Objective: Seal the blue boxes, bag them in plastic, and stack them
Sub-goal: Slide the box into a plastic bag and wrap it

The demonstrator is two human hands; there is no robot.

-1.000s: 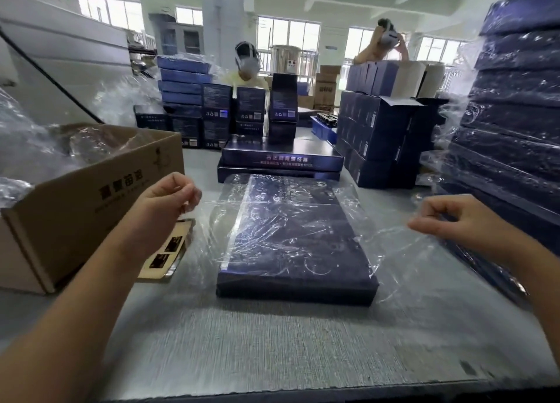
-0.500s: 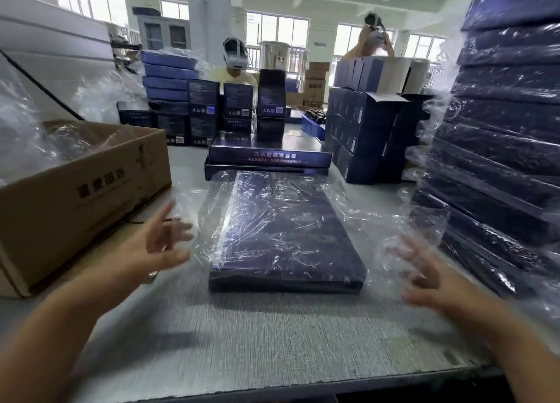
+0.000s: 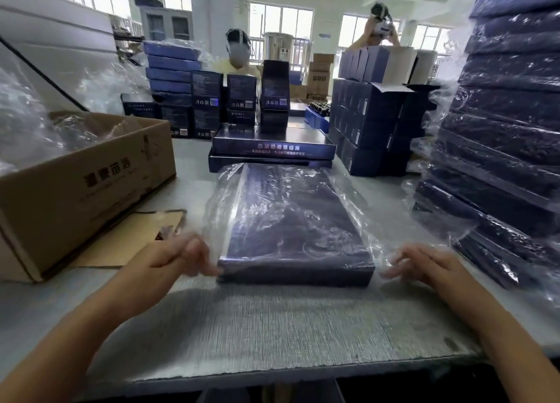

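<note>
A flat dark blue box (image 3: 291, 220) lies on the grey table (image 3: 272, 327) in front of me, inside a loose clear plastic bag (image 3: 360, 211). My left hand (image 3: 178, 257) is at the box's near left corner, its fingertips touching the bagged edge. At the near right corner my right hand (image 3: 424, 263) has its fingers spread on the loose plastic beside the box. Both hands are blurred by motion. A tall stack of bagged blue boxes (image 3: 509, 129) stands at the right. Two unbagged flat blue boxes (image 3: 272, 152) lie stacked just behind the bagged one.
An open cardboard carton (image 3: 91, 184) with clear plastic in it sits at the left, a flat cardboard sheet (image 3: 130, 239) beside it. Stacks of small blue boxes (image 3: 369, 123) fill the far side of the table. Two people are behind them.
Both hands dropped from raised, curled positions beside the bag and came down to the box's near corners. The plastic now lies closer against the box.
</note>
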